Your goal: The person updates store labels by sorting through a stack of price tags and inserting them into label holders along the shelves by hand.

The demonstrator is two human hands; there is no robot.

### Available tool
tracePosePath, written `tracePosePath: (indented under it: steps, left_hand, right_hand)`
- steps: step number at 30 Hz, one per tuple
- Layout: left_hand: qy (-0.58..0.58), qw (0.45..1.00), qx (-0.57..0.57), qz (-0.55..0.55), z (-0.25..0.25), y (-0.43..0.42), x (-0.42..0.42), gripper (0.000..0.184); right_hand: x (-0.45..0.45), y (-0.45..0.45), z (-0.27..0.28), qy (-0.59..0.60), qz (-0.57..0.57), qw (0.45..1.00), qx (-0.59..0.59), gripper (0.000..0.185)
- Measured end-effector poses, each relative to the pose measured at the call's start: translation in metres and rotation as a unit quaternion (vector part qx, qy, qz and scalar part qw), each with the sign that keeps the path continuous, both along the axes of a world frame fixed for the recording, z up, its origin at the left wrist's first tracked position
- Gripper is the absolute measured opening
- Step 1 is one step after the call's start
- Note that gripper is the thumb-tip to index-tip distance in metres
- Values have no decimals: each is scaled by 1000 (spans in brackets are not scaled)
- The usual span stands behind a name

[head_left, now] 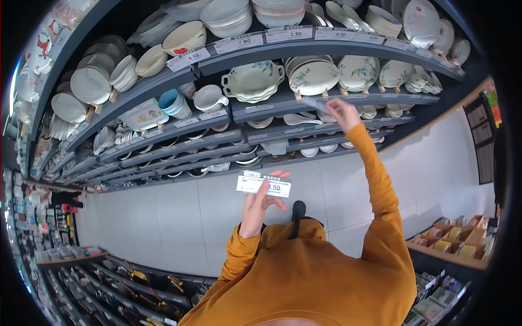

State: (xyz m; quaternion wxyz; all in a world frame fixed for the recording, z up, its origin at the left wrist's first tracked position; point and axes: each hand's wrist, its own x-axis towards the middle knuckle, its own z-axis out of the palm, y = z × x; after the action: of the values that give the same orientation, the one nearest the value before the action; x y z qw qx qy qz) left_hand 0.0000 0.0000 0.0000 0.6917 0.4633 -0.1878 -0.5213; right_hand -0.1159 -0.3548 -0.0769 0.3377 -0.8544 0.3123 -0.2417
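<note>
Your left hand [261, 202]: gripping, white price label [250, 186] pinned between fingers, other fingers spread loosely behind and beside it. Label sits out in front of your torso, above the floor [185, 217], printed face up. Reads ".50" in big print; digit before it is partly under a finger, probably a 3 or 8. Small print too fine to read.

Your right hand [343, 115]: arm stretched out, fingers closed in a pinch on one end of a thin pale strip [314, 104]. Strip is at the front of the shelf edge [263, 108], just below the oval plates [314, 80]; can't tell if it touches the edge. No readable writing on it.

Same shelf: white handled dishes [253, 81] to the left of the oval plates, leafy floral plates [359, 73] to the right, plates propped on small wooden stands [348, 91].

Tags on the edge above, left to right: "6.50" tag [188, 59], "7.80" tag [239, 43], "3.50" tag [289, 34], then two "4.50" tags [341, 35]. Bowl with a red heart [185, 38] sits above the first. No brand legible.
</note>
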Motion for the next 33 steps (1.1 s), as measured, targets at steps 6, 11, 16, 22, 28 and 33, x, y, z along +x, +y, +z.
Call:
tracePosePath:
  steps: [6, 11, 16, 22, 28, 33]
  left_hand:
    - [-40, 998, 36, 43, 0, -46, -30, 40]
    - [-46, 994, 40, 91, 1, -64, -41, 38]
    - [-52, 989, 49, 130, -1, -76, -49, 36]
    - [-58, 980, 75, 177, -5, -84, -55, 26]
    - [-74, 972, 105, 197, -2, -90, -58, 23]
    - [-78, 970, 107, 204, 1, -95, -61, 22]
  right_hand:
    - [21, -92, -16, 33, 33, 997, -55, 14]
    - [27, -115, -23, 61, 73, 995, 9, 16]
    - [25, -125, -32, 32, 118, 987, 104, 15]
    - [25, -137, -33, 8, 138, 983, 122, 14]
    - [26, -139, -31, 117, 142, 983, 26, 17]
    - [21, -127, -31, 123, 157, 966, -164, 20]
